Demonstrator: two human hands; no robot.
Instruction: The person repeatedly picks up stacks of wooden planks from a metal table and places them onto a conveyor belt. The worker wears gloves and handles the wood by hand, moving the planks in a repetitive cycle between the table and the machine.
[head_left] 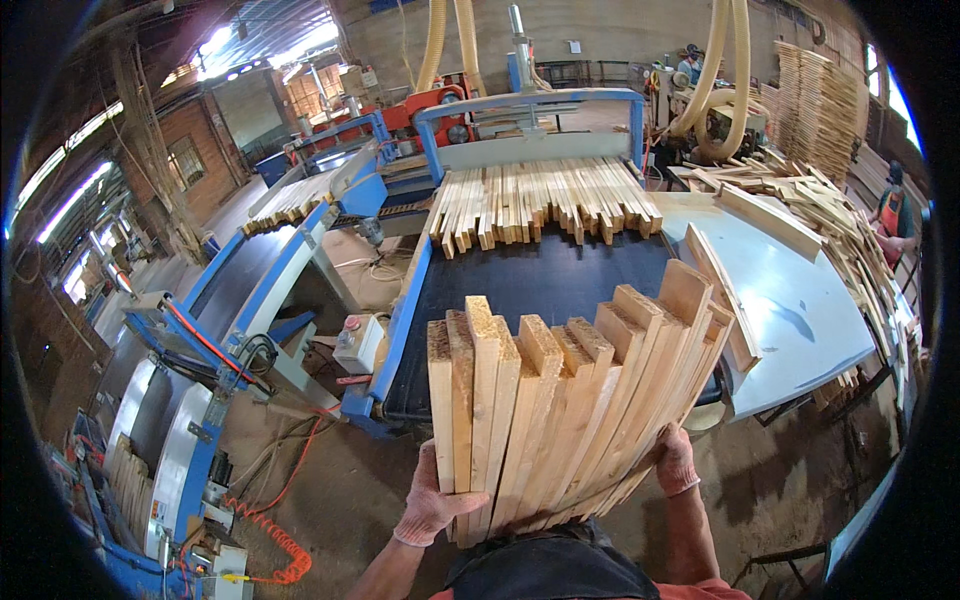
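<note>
Pale wooden slats (560, 420) fill fingers of gloved left hand (434, 503), gloved right hand (677, 462); likely carrying, next needs even squeeze.

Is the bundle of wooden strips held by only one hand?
No, the left hand and right hand grip the bundle of wooden strips from opposite sides.
</note>
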